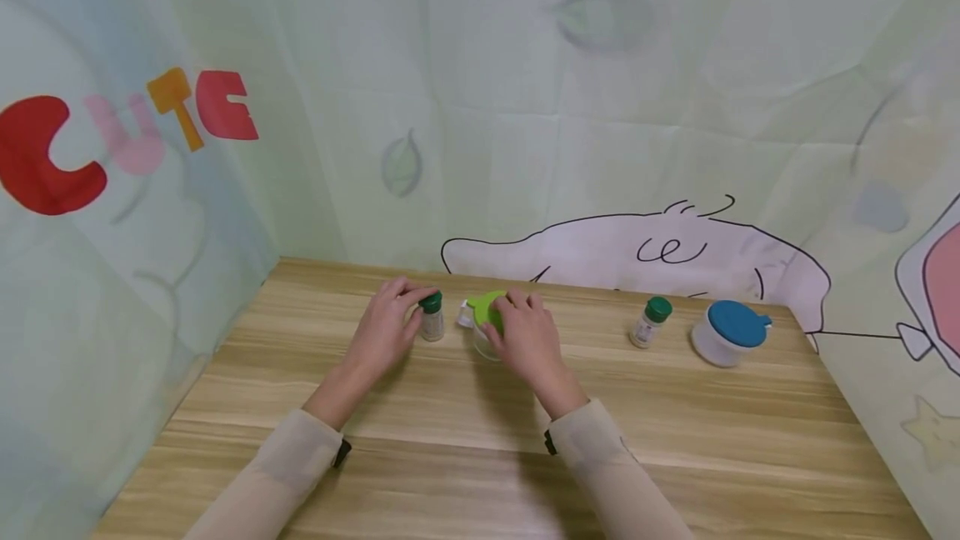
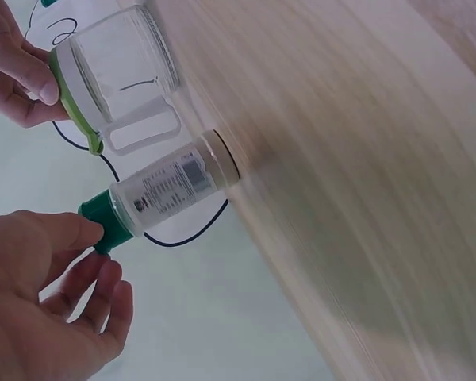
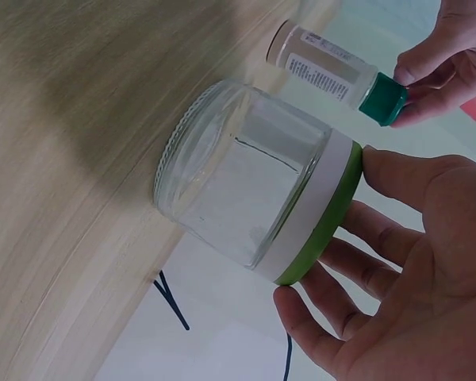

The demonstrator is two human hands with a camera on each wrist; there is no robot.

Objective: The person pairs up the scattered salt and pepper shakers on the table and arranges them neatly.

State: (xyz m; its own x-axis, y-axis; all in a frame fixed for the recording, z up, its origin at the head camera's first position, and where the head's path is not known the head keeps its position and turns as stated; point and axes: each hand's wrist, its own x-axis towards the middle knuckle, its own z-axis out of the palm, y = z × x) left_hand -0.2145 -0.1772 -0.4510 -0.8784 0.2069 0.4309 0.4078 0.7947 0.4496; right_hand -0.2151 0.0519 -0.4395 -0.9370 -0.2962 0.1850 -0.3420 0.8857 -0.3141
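My left hand (image 1: 385, 325) pinches the green cap of a small spice shaker (image 1: 432, 325) between thumb and fingers. The shaker, clear with a printed label (image 2: 173, 189), stands upright on the wooden table. Just right of it is a clear glass jar (image 3: 238, 171) with a handle and a green lid (image 3: 333, 210) edged in white. My right hand (image 1: 529, 336) grips that lid from above, thumb and fingers spread around its rim. The jar's base is at the tabletop, its handle turned toward the shaker.
Farther right on the wooden table (image 1: 450, 423) stand a second green-capped shaker (image 1: 651, 322) and a white container with a blue lid (image 1: 737, 324). A printed cloth (image 1: 360, 107) hangs behind the table's back edge and along both sides.
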